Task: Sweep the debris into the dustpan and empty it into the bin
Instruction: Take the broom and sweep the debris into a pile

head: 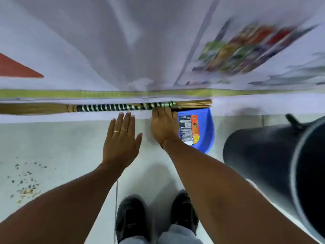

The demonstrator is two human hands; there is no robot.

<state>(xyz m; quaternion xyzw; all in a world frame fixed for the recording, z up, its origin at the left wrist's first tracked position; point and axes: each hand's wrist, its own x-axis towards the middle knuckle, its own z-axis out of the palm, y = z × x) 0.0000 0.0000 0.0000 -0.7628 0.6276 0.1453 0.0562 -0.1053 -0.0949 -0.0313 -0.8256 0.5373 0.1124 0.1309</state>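
Observation:
A grass broom (112, 107) with a black-and-green banded handle lies along the foot of the wall. A blue dustpan (205, 127) with a label rests on the floor just below the broom's right end. My right hand (163, 125) reaches down with its fingertips at the broom handle, covering the dustpan's left edge; whether it grips anything is hidden. My left hand (121, 141), wearing two rings, hovers flat and open a little short of the handle, holding nothing. Scattered debris (24, 182) lies on the floor at the lower left. A black bin (274, 155) stands at the right.
The wall (105, 41) rises straight ahead, with a yellow-green strip (70, 93) near its base and blurred colourful posters (246, 50) at the upper right. My black shoes (131, 219) stand on the pale tiled floor (61, 138) below the hands.

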